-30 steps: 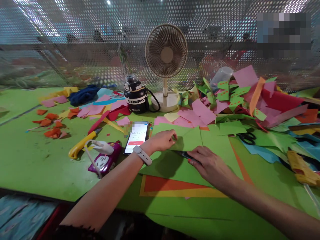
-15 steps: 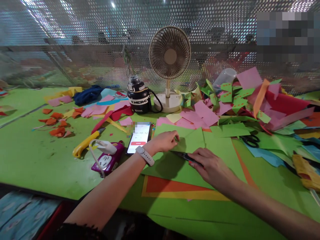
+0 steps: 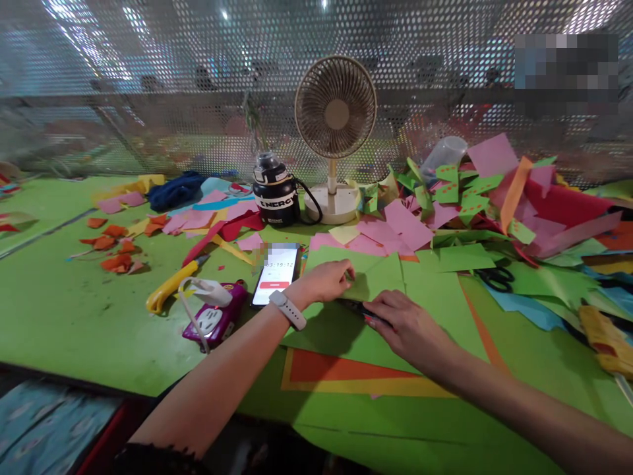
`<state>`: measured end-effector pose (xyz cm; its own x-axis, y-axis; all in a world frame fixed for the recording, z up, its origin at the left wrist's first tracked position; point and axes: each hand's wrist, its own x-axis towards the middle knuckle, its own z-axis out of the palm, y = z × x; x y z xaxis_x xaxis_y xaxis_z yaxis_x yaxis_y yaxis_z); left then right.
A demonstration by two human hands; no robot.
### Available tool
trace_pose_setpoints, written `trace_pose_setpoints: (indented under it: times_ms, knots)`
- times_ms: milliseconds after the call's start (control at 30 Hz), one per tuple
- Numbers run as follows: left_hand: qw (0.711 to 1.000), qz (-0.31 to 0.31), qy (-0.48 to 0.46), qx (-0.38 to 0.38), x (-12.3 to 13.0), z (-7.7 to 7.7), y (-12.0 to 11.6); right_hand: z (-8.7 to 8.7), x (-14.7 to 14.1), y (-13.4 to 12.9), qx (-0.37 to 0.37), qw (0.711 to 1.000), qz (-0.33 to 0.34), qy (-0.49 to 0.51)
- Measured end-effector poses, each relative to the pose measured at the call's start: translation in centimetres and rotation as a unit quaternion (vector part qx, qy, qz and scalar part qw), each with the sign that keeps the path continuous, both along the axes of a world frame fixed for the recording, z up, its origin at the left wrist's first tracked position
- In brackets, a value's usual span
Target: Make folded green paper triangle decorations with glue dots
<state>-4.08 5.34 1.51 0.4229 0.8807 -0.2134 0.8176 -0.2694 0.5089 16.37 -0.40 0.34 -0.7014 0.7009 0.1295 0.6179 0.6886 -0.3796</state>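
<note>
My left hand [image 3: 332, 278], with a pale watch band at the wrist, presses on a green paper sheet [image 3: 380, 277] with its fingers curled in. The thumb and fingertips are partly hidden. Close to its right, my right hand [image 3: 400, 320] is wrapped round a slim black utility knife [image 3: 357, 307]. The knife's front end points left, toward the left hand, along the paper. Its blade is too dark to see clearly. Under the green sheets lie an orange sheet [image 3: 326, 367] and a yellow sheet [image 3: 356, 384].
A phone [image 3: 275, 274], a purple power strip [image 3: 220, 320] and a yellow-handled knife [image 3: 171, 285] lie left. Behind stand a black bottle [image 3: 275, 198] and a fan [image 3: 336, 115]. Right are paper scraps [image 3: 408, 224], black scissors [image 3: 497, 278] and a yellow glue gun [image 3: 601, 336].
My right hand has shifted slightly left with the utility knife, closer to my left hand. The left hand stays in place on the green paper.
</note>
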Motion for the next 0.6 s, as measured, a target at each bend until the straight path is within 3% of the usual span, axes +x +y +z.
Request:
trace_pose_setpoints:
  times_ms: [167,300,433,600]
  knots:
    - [1.000,0.006,-0.010,0.009,0.0,-0.2,-0.2,0.6,0.7,-1.1,-0.032,0.997,0.062,0.027]
    - [0.998,0.036,-0.019,0.046,-0.1,-0.4,-0.8,1.4,4.0,-1.5,-0.042,0.996,0.071,0.046]
    - [0.996,0.040,-0.006,0.085,-0.5,-0.2,-1.1,2.0,9.8,-0.8,0.013,0.999,-0.024,0.047]
    - [0.999,0.034,-0.012,0.018,-1.1,0.5,-0.4,1.4,16.8,0.0,0.086,0.980,-0.180,-0.022]
